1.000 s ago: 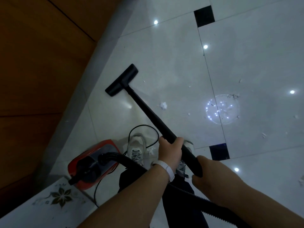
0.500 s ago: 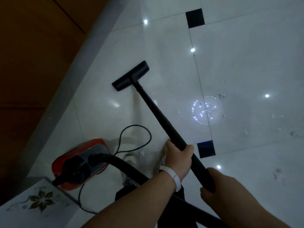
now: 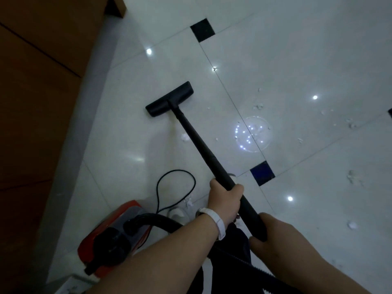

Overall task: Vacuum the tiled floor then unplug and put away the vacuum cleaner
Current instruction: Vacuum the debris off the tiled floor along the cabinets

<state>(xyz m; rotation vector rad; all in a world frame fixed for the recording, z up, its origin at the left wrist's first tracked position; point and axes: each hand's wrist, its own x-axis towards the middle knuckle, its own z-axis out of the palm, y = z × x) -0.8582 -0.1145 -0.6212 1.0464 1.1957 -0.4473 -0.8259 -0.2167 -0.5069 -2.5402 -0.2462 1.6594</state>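
A black vacuum wand (image 3: 197,143) slants from my hands up to its flat floor head (image 3: 169,99), which rests on the white tiled floor (image 3: 297,60). My left hand (image 3: 226,201), with a white wristband, grips the wand partway down. My right hand (image 3: 275,234) holds the wand's lower end where the ribbed hose (image 3: 161,220) joins. The hose curves left to the red and black vacuum body (image 3: 112,236) at the lower left. A thin black power cord (image 3: 176,187) loops on the tiles beside it.
A brown wooden wall (image 3: 42,81) with a grey skirting strip runs along the left. White scraps of debris (image 3: 184,137) lie near the wand and more to the right (image 3: 353,177). Small black inset tiles (image 3: 202,30) mark the tile corners. My shoe (image 3: 177,213) shows below the cord.
The floor head has slid away from the wall and to the right across the tile. Both hands kept their grip on the wand, and the view has tilted to show more floor.
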